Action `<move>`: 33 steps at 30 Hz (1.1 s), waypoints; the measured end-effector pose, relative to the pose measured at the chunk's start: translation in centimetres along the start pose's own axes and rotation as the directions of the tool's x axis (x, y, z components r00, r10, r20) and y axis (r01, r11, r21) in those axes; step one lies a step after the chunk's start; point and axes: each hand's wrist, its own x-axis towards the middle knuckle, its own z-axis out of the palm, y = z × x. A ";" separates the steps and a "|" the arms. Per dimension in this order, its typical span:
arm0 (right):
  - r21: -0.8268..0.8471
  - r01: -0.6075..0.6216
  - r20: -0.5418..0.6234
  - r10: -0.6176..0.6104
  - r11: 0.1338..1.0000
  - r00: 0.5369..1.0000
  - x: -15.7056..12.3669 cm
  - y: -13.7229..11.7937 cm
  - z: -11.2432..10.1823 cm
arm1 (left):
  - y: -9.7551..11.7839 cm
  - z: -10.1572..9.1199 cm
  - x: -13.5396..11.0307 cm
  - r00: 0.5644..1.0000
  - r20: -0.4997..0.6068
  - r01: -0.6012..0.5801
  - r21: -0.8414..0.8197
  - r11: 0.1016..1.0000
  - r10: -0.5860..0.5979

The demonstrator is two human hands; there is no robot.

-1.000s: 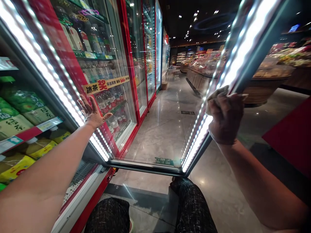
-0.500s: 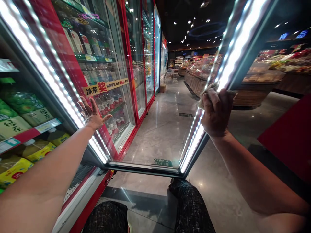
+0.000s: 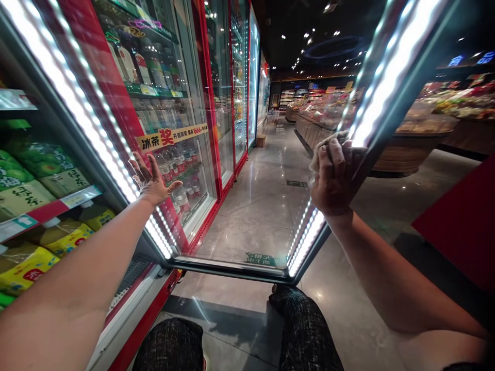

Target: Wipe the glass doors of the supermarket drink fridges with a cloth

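Note:
A glass cooler door [image 3: 247, 216] stands swung open in front of me, with bright LED strips down both sides of its frame. My left hand [image 3: 151, 180], fingers spread, is against the glass beside the left light strip [image 3: 112, 154] and holds nothing. In my right hand [image 3: 333, 178] is a bunched greyish-beige cloth [image 3: 320, 158], pressed on the glass by the right light strip [image 3: 309, 242]. The fingers curl over the cloth, so part of it is hidden.
Shelves at left hold green-labelled bottles [image 3: 42, 175] and yellow-labelled bottles [image 3: 50, 252]. Through the glass stand more red-framed coolers [image 3: 204, 206] with drinks. Wooden produce displays [image 3: 402, 154] and a red panel [image 3: 460, 221] are at right. My knees [image 3: 305, 330] are below the door.
My right hand has shifted slightly left and down with the cloth, away from the light strip. The view has moved a little; my left hand keeps its place on the glass.

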 end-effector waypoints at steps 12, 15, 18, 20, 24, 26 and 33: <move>0.200 0.011 0.001 -0.011 0.980 1.000 0.0 -0.7 2.1 | -0.2 -0.1 0.2 1.000 0.022 -0.004 0.037 0.999 0.003; 0.239 -0.007 0.045 -0.004 0.971 0.999 0.1 -1.5 1.9 | -0.2 -0.1 0.2 1.000 0.029 -0.001 0.033 0.999 0.000; 0.222 0.088 0.092 -0.110 0.971 0.990 -1.6 -2.3 1.8 | -0.3 -0.1 0.1 1.000 0.031 -0.005 0.019 1.000 0.004; 0.213 0.164 0.091 -0.186 0.963 0.978 -2.2 -2.3 1.9 | -0.4 0.0 0.1 1.000 0.029 -0.007 0.016 1.000 0.006; 0.200 0.127 0.129 -0.155 0.971 0.979 -0.5 -1.8 1.9 | -0.6 0.1 0.2 0.999 0.031 -0.016 0.014 1.000 0.015; 0.203 0.071 0.117 -0.096 0.977 0.988 0.8 -2.0 2.0 | -0.7 0.1 0.3 0.999 0.041 -0.017 0.014 1.000 0.017; 0.260 0.123 0.184 -0.174 0.958 0.967 -0.5 -2.8 2.4 | -0.9 0.0 0.2 0.995 -0.001 -0.100 0.006 0.995 0.100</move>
